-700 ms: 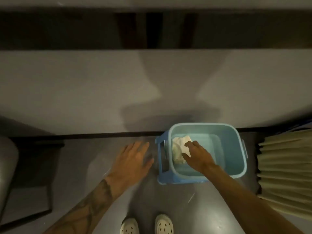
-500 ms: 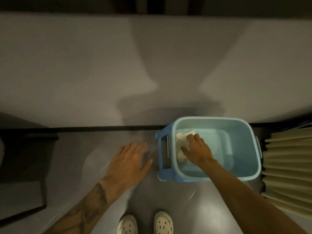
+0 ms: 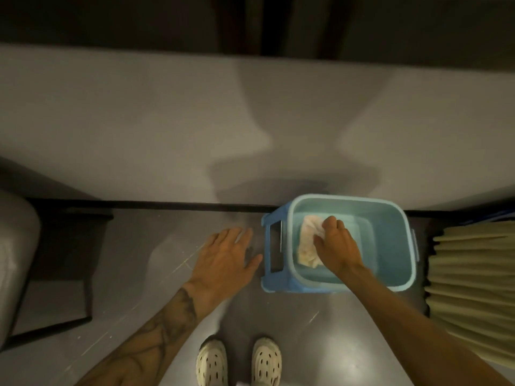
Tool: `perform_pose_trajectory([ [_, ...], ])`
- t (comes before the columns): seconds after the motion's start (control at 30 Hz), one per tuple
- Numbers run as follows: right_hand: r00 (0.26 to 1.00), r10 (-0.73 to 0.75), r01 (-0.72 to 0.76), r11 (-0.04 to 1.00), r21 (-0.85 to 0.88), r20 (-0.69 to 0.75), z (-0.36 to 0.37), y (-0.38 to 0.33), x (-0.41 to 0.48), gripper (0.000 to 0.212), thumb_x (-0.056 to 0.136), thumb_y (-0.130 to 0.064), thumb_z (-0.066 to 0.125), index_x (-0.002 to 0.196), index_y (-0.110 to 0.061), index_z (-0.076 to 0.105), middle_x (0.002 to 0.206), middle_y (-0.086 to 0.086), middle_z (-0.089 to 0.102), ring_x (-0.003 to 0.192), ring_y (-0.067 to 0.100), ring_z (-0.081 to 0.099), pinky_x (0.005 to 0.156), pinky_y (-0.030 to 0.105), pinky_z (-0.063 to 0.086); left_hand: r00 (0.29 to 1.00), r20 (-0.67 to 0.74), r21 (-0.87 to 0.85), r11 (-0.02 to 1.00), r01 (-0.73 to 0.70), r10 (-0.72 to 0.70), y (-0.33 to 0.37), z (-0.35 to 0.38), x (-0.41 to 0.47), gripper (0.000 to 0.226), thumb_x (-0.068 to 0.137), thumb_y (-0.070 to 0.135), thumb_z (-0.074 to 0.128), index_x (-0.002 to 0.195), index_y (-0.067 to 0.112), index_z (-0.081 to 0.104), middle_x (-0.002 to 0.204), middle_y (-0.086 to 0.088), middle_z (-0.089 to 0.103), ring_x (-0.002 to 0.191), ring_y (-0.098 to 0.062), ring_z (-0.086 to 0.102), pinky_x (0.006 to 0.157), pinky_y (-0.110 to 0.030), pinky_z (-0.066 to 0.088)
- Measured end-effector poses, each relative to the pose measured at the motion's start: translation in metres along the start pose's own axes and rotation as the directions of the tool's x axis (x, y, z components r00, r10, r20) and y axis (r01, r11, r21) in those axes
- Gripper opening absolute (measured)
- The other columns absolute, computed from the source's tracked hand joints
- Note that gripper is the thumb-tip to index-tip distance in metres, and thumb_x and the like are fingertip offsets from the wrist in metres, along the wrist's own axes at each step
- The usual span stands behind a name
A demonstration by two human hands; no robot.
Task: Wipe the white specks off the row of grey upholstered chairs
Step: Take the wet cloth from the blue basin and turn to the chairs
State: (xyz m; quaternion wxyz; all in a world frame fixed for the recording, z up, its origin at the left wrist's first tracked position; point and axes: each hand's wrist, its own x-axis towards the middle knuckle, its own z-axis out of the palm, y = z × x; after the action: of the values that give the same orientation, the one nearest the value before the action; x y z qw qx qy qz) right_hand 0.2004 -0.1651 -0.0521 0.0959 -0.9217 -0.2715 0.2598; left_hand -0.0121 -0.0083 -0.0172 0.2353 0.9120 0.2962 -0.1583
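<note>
The light blue bucket [image 3: 395, 246] is smooth plastic, the pale rag [image 3: 308, 243] limp cloth, the grey floor [image 3: 139, 288] glossy and scuffed, the clogs [image 3: 239, 363] perforated foam-like plastic.

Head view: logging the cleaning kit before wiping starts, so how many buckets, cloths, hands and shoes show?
bucket: 1
cloth: 1
hands, left hand and right hand: 2
shoes, left shoe and right shoe: 2
Total: 6
</note>
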Motion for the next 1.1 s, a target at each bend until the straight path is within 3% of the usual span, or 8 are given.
perform_pose_trajectory([
  [0.2, 0.977, -0.211, 0.212, 0.976, 0.051, -0.031, -0.079, -0.07, -0.088, 0.028, 0.096, -0.024, 0.057, 0.117, -0.008, 0.047, 0.114, 0.012, 0.053, 0.101, 0.034, 0.056, 0.086, 0.048, 0.05, 0.998, -0.055, -0.043, 0.999, 0.02, -0.022, 0.032, -0.072, -0.074, 0.063, 0.103, 0.05, 0.052, 0.155, 0.014, 0.044, 0.154, -0.008, 0.05, 0.143, -0.027, 0.046, 0.122, -0.04, 0.028],
  [0.47, 0.914, -0.405, 0.406, 0.912, 0.064, -0.036, -0.135, -0.189, -0.208, 0.029, 0.093, -0.027, 0.058, 0.115, -0.011, 0.048, 0.118, 0.011, 0.053, 0.108, 0.035, 0.054, 0.086, 0.045, 0.048, 0.983, -0.118, -0.043, 0.989, 0.138, -0.143, 0.008, -0.155, -0.198, 0.063, 0.107, 0.056, 0.034, 0.162, 0.025, 0.028, 0.167, -0.002, 0.032, 0.153, -0.021, 0.03, 0.126, -0.037, 0.014],
  [0.73, 0.859, -0.51, 0.512, 0.857, 0.06, -0.04, -0.11, -0.317, -0.309, 0.026, 0.091, -0.027, 0.06, 0.109, -0.014, 0.048, 0.114, 0.004, 0.051, 0.105, 0.029, 0.055, 0.085, 0.039, 0.046, 0.943, -0.222, -0.057, 0.969, 0.24, -0.247, -0.09, -0.206, -0.333, 0.065, 0.107, 0.06, 0.028, 0.164, 0.029, 0.023, 0.169, 0.002, 0.029, 0.154, -0.018, 0.027, 0.127, -0.036, 0.013],
  [0.93, 0.812, -0.583, 0.584, 0.808, 0.072, -0.037, -0.052, -0.433, -0.399, 0.023, 0.093, -0.026, 0.059, 0.109, -0.014, 0.047, 0.111, 0.003, 0.053, 0.099, 0.024, 0.056, 0.077, 0.033, 0.045, 0.912, -0.279, -0.072, 0.953, 0.294, -0.302, -0.202, -0.231, -0.446, 0.065, 0.108, 0.057, 0.029, 0.165, 0.026, 0.022, 0.171, -0.002, 0.025, 0.156, -0.019, 0.025, 0.127, -0.035, 0.013],
  [1.1, 0.793, -0.61, 0.608, 0.789, 0.09, -0.005, 0.001, -0.525, -0.451, 0.023, 0.094, -0.028, 0.058, 0.11, -0.015, 0.047, 0.113, 0.002, 0.052, 0.1, 0.022, 0.056, 0.082, 0.035, 0.05, 0.883, -0.305, -0.08, 0.934, 0.349, -0.356, -0.303, -0.248, -0.521, 0.064, 0.108, 0.055, 0.029, 0.164, 0.025, 0.024, 0.169, -0.003, 0.03, 0.153, -0.021, 0.029, 0.125, -0.036, 0.016],
])
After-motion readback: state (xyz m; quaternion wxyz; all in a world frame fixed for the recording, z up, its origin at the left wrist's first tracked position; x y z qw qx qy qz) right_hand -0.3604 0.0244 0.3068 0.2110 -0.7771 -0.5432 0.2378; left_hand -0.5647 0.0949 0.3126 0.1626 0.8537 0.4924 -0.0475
